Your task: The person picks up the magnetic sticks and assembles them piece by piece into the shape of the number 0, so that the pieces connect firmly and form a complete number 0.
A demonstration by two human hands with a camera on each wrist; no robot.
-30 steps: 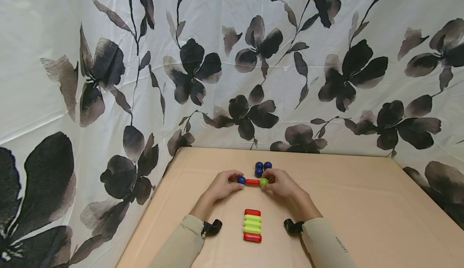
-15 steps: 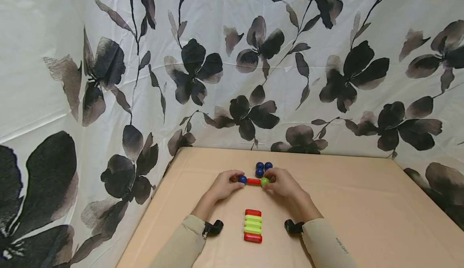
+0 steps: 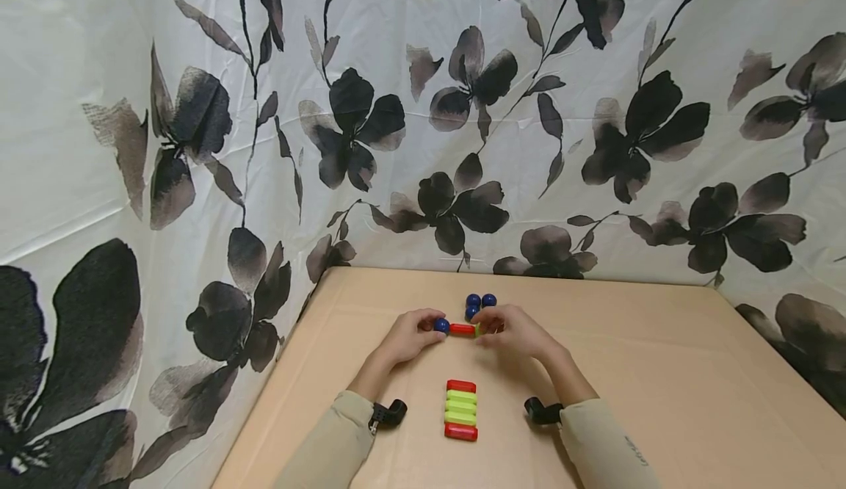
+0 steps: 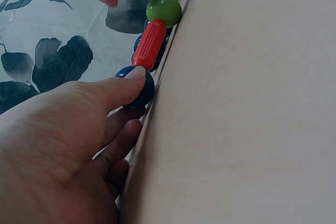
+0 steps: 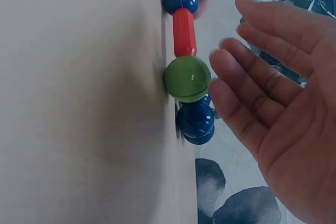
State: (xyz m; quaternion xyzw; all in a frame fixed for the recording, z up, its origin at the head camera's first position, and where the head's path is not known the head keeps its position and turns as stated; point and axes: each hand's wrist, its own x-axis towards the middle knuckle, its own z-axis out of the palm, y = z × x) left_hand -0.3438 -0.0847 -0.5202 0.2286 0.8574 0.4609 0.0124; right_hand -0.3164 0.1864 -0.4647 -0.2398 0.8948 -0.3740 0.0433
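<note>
My left hand point(image 3: 405, 338) pinches a blue ball point(image 4: 142, 90) between thumb and fingers. From that ball a red rod point(image 3: 462, 329) runs to a green ball point(image 5: 187, 78), the three joined in a straight line. Beside the green ball is my right hand point(image 3: 518, 333); its fingers are spread loosely and grip nothing in the right wrist view. In the head view those fingers cover most of the green ball. Just behind the line, three more blue balls point(image 3: 473, 301) sit in a cluster, one partly hidden by the right fingers.
Nearer the person, a row of short rods lies side by side on the tan table point(image 3: 628, 371): yellow-green rods point(image 3: 460, 408) in the middle, a red rod point(image 3: 460, 432) at the near end and another at the far end. A floral cloth point(image 3: 396, 144) hangs behind the table.
My right hand has let go of the green ball, its fingers loosening and the wrist shifting slightly right. The left hand keeps its hold on the blue ball.
</note>
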